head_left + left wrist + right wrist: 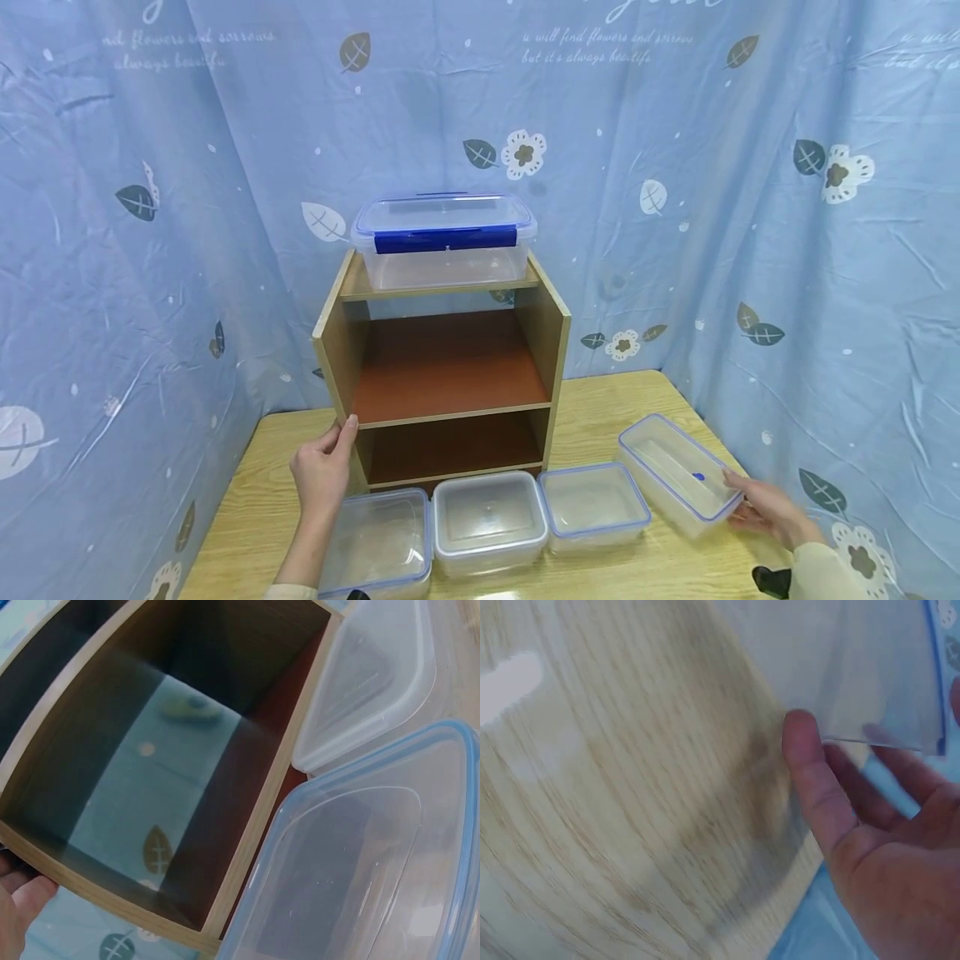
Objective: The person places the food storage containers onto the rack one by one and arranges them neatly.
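Left-hand grip (322,471), 7 o'clock, pinched the front edge of the shelf unit (557,367), probably steadying it. Right-hand grip (772,507) held the slim container (673,467) at 4 o'clock by its near end, likely easiest to reach; tabletop (600,408) contact unclear.

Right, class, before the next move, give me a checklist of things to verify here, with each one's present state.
1. Left hand gripping the shelf unit at its side panel: ok.
2. Right hand holding the long container by its near end: ok.
3. Large box sitting on the unit's top board: ok.
4. Bottom front of the unit unobstructed: not ok; the white-rimmed container stands before it.
5. Long container's lid sealed all round: cannot tell.
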Available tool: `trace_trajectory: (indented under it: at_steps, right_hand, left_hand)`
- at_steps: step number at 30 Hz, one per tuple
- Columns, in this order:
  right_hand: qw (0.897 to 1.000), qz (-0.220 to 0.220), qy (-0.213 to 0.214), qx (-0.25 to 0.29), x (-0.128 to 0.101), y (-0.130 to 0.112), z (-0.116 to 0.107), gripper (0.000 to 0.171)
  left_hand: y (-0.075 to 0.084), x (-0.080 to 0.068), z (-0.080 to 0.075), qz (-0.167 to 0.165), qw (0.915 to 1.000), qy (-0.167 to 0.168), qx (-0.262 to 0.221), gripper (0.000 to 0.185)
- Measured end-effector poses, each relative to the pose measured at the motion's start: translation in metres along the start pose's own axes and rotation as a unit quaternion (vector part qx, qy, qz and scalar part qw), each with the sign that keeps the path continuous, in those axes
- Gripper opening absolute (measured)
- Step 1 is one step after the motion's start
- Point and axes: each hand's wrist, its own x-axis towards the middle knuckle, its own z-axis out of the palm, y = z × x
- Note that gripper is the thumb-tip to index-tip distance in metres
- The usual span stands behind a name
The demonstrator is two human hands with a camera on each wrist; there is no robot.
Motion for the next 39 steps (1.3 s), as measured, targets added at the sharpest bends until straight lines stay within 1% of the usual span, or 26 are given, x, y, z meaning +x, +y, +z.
trace_trajectory:
  at_steps: [3,6,7,10,13,15,18,20,22,24,26,28,29,31,32,35,36,38,39]
  right_hand:
    - [0.999,-0.019,-0.025,0.005,0.003,0.007,0.001,0.072]
    - [1.000,-0.020,-0.010,0.007,0.004,0.007,0.004,0.065]
    - [1.000,-0.021,0.004,0.007,0.003,0.007,0.005,0.064]
    - [0.999,-0.021,0.023,0.025,0.000,0.006,0.007,0.053]
    - [0.998,-0.034,0.026,0.042,-0.002,0.007,0.008,0.045]
    - [0.997,-0.043,0.024,0.052,-0.002,0.009,0.008,0.045]
    - [0.997,-0.058,0.014,0.056,-0.002,0.011,0.007,0.051]
    - [0.996,-0.065,-0.004,0.065,-0.002,0.013,0.006,0.052]
    - [0.995,-0.063,-0.015,0.080,-0.003,0.013,0.007,0.050]
    - [0.993,-0.044,-0.011,0.109,-0.004,0.012,0.008,0.044]
    - [0.989,-0.022,-0.001,0.143,-0.005,0.010,0.009,0.040]
    - [0.983,0.000,0.000,0.181,-0.006,0.009,0.009,0.037]
    - [0.981,0.007,-0.002,0.196,-0.007,0.009,0.009,0.040]
    - [0.977,0.012,-0.013,0.213,-0.008,0.009,0.007,0.038]
    - [0.976,0.010,-0.026,0.216,-0.008,0.009,0.006,0.039]
    - [0.974,0.005,-0.062,0.220,-0.010,0.013,0.004,0.031]
    - [0.973,0.001,-0.076,0.219,-0.010,0.014,0.003,0.026]
    - [0.972,-0.010,-0.109,0.210,-0.011,0.016,0.003,0.025]
    - [0.972,-0.014,-0.117,0.203,-0.011,0.016,0.003,0.025]
  left_hand:
    - [-0.001,0.000,0.000,0.003,1.0000,0.001,0.003,0.027]
    - [-0.001,0.000,0.000,0.004,1.0000,0.002,-0.003,0.027]
    - [-0.001,0.000,0.000,0.004,1.0000,0.001,-0.005,0.027]
    - [-0.001,0.000,0.000,0.000,1.0000,-0.001,-0.009,0.028]
    - [0.000,0.000,0.000,-0.005,1.0000,-0.002,-0.004,0.029]
    - [0.001,0.000,-0.001,-0.009,1.0000,-0.002,-0.001,0.029]
    - [0.001,0.000,-0.001,-0.012,0.9999,0.000,0.002,0.029]
    - [0.000,0.000,-0.001,-0.013,0.9999,-0.001,-0.001,0.029]
    - [0.000,0.000,-0.001,-0.012,0.9999,-0.002,-0.003,0.029]
    - [0.000,0.000,0.000,-0.011,0.9999,-0.003,-0.008,0.029]
    - [0.000,0.000,0.001,-0.010,0.9999,-0.003,-0.011,0.029]
    - [-0.001,0.000,0.001,-0.011,0.9998,-0.003,-0.013,0.028]
    - [-0.001,0.000,0.001,-0.013,0.9998,-0.003,-0.012,0.029]
    - [-0.001,0.000,0.001,-0.015,0.9998,-0.002,-0.010,0.029]
    - [-0.001,0.000,0.001,-0.016,0.9998,-0.002,-0.010,0.030]
    - [-0.001,-0.001,0.000,-0.015,0.9998,-0.003,-0.010,0.032]
    - [0.000,-0.001,0.000,-0.014,0.9999,-0.003,-0.009,0.033]
    - [0.000,0.000,0.000,-0.016,0.9998,-0.003,-0.010,0.033]
    - [0.000,0.000,-0.001,-0.018,0.9998,-0.002,-0.011,0.033]
